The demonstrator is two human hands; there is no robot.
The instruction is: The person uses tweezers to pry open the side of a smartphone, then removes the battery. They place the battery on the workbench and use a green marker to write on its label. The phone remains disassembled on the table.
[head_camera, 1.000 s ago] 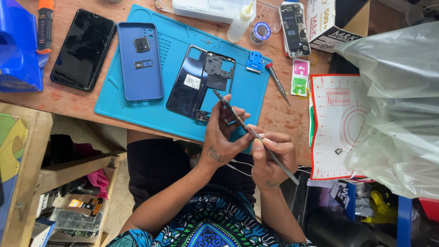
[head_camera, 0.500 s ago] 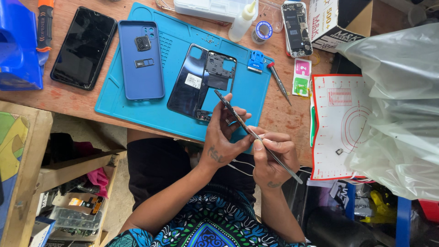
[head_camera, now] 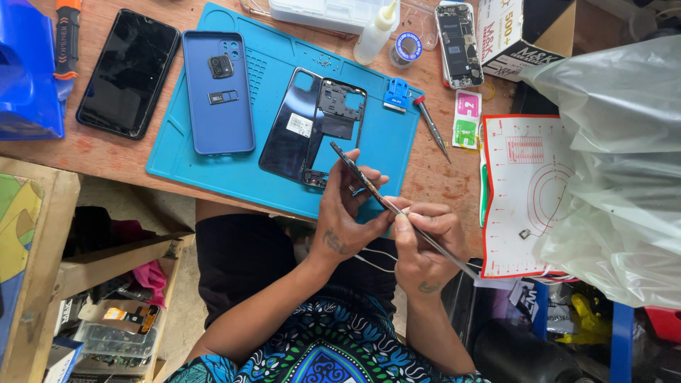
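While the left hand [head_camera: 345, 213] pinches a narrow, dark circuit board strip [head_camera: 357, 172] between thumb and fingers, low centre of frame, the strip stands tilted, its upper end over the lower edge of the teal silicone work mat [head_camera: 213, 177]. Right hand [head_camera: 424, 245] closed in a pen grip on thin metal tweezers [head_camera: 433, 245]; the tips meet the strip's lower end just beside the left thumb. Thin white wire [head_camera: 376, 264] loops beneath both wrists.

On the mat, centre: glossy black phone back panel [head_camera: 289, 135] with a small white sticker, and touching its right side a black plastic phone mid-frame [head_camera: 339, 124] with cut-out openings. Left of these, a matte blue phone rear cover [head_camera: 217, 92], flat, camera module near its top. Upper left, off the mat on the worn reddish wooden tabletop [head_camera: 447, 177]: a black glass-fronted phone [head_camera: 128, 71].

Right of the mat: small blue plastic clamp tool [head_camera: 396, 94], a slim screwdriver with red collar [head_camera: 431, 128], two small pink and green packets [head_camera: 466, 119]. Top edge: white squeeze bottle [head_camera: 374, 34], an opened phone with exposed parts [head_camera: 459, 44]. Far right: white sheet with red printed border [head_camera: 525, 191], partly under a crinkled translucent plastic bag [head_camera: 617, 156].
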